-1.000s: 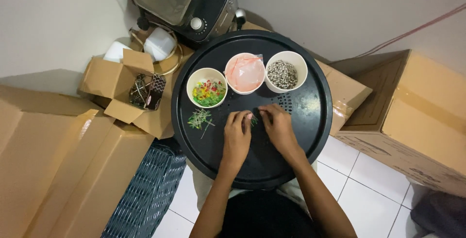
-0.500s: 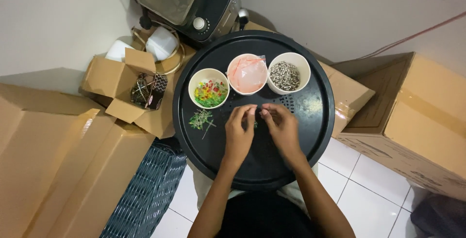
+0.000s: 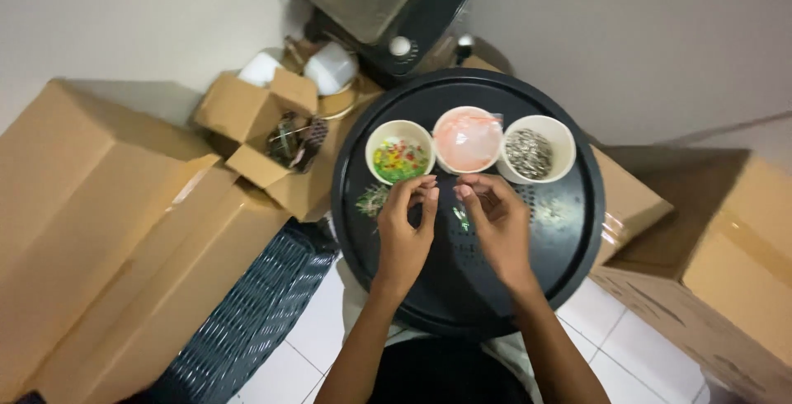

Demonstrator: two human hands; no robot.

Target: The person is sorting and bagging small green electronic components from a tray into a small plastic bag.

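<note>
Pinching something tiny between both hands, too small for me to name: left hand (image 3: 406, 235) and right hand (image 3: 497, 227) curl fingertips together above the tray (image 3: 569, 239), close below three bowls: mixed-colour (image 3: 399, 153), pink (image 3: 468, 139), grey (image 3: 538, 149), for short reaches.

Round tray (image 3: 569, 264) is black w/ a perforated dot pattern near the middle; on it 3 white bowls: left bowl (image 3: 400, 152) holds multicolour bits (green, yellow, red), middle bowl (image 3: 468, 138) is covered in pink-orange film, right bowl (image 3: 538, 149) holds grey-and-white speckled bits. A small greenish pile (image 3: 373, 200) lies on the black tray. Around it: tan cardboard boxes (image 3: 99, 206), a dark blue-grey woven basket (image 3: 247, 313), white floor tiles (image 3: 627, 346), off-white wall, and a black appliance (image 3: 388, 4) w/ a white knob.
</note>
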